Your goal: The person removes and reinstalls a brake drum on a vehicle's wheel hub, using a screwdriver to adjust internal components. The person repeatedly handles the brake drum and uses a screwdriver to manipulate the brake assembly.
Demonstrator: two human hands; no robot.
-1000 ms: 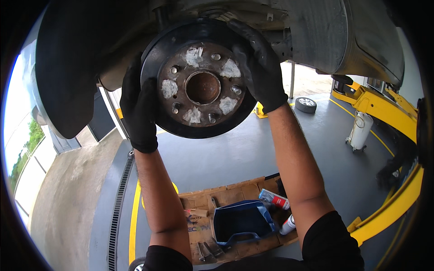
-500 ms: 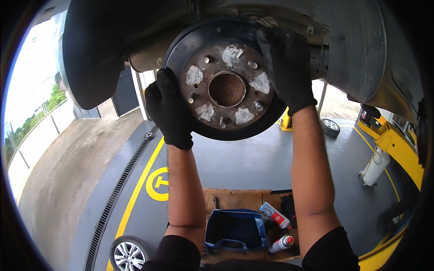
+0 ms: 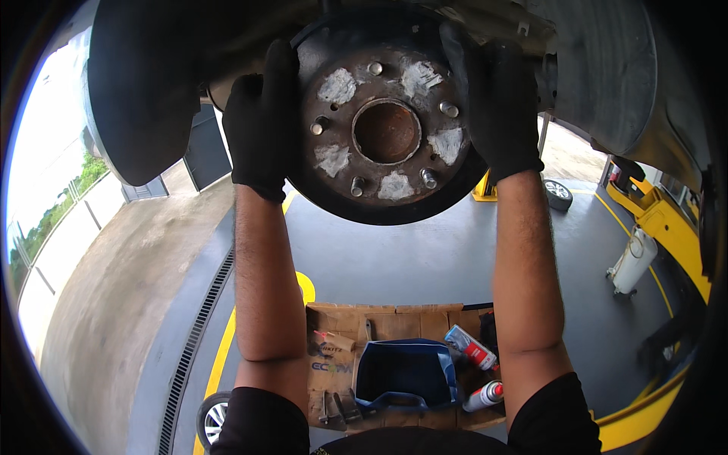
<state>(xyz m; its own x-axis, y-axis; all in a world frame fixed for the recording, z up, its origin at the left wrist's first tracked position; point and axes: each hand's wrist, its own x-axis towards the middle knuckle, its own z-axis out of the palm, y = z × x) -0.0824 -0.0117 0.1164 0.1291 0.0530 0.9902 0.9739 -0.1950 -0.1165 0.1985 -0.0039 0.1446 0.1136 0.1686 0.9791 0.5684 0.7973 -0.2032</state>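
A dark brake drum (image 3: pixel 379 211) sits under the wheel arch, its flat face toward me. Several wheel studs (image 3: pixel 449 110) poke out around its rusty centre bore (image 3: pixel 387 131), with pale smeared patches between them. Both of my hands wear black gloves. My left hand (image 3: pixel 264 125) grips the drum's left rim, fingers pointing upward along the edge. On the opposite rim, my right hand (image 3: pixel 497 110) is closed around the drum's upper right side. The fingertips behind the rim are hidden.
Below me, a cardboard-covered surface (image 3: pixel 334 371) carries a blue bin (image 3: pixel 406 402), two spray cans (image 3: pixel 484 396) and some tools. A loose wheel (image 3: pixel 216 421) lies at lower left. Yellow lift arms (image 3: pixel 667 243) and a white tank (image 3: pixel 632 262) stand at right. A dark fender liner (image 3: pixel 144 98) hangs at left.
The drum has turned clockwise, its studs and pale patches shifting round. My left hand has moved up and left along the rim; my right hand stays near the upper right.
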